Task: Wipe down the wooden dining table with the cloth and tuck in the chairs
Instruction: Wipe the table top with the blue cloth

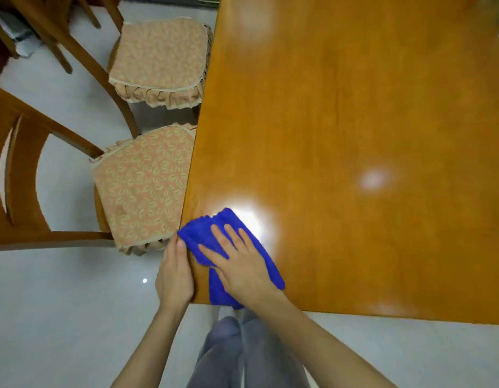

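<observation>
A folded blue cloth [203, 233] lies on the near left corner of the wooden dining table [340, 121]. My right hand [240, 264] presses flat on the cloth, fingers spread. My left hand [174, 273] rests against the table's left edge beside the cloth, its thumb touching the cloth's corner. Two wooden chairs stand left of the table: the near chair [142, 189] and the far chair [158, 60], both with peach patterned seat cushions. Their seats sit mostly outside the table's edge.
Pale glossy tiles cover the floor [60, 303] to the left and in front of the table. My grey trousers [242, 354] show below the table's near edge. Dark items lie on the floor at the far left [7, 43].
</observation>
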